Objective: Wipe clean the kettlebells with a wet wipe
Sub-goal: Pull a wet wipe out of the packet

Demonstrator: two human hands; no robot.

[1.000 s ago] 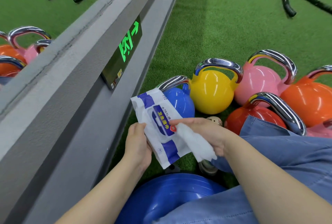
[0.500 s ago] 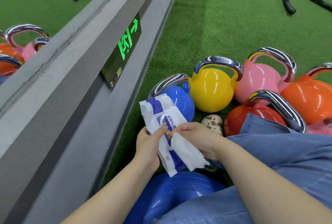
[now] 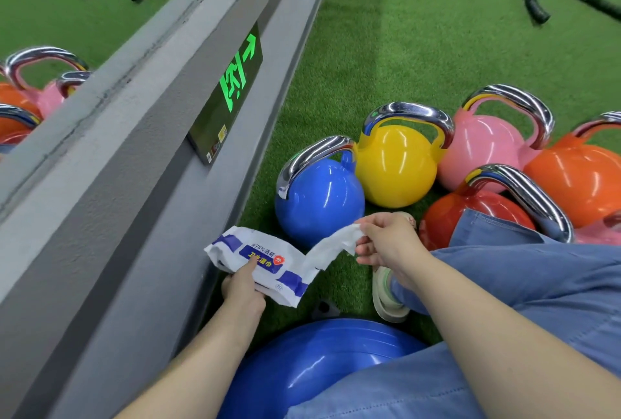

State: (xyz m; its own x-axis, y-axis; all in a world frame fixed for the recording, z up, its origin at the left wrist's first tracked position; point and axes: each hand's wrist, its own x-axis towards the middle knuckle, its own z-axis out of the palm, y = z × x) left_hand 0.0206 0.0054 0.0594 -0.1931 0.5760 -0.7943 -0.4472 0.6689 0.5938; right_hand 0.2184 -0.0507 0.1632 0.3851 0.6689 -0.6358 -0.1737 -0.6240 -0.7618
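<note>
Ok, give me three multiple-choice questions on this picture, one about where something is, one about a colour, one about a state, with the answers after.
1. Where is the blue kettlebell?
A. nearest the grey wall
B. behind the pink kettlebell
C. on the exercise ball

2. What colour is the kettlebell touching the blue one's handle side?
A. green
B. yellow
C. black

3. What is the state of the wipe?
A. lying on the turf
B. pressed on a kettlebell
C. partly pulled from the pack

Answers: 1 A, it sits closest to the wall. 2 B, the yellow kettlebell is next to it. 3 C, the right hand pinches the wipe, its other end at the pack held by the left hand.
</note>
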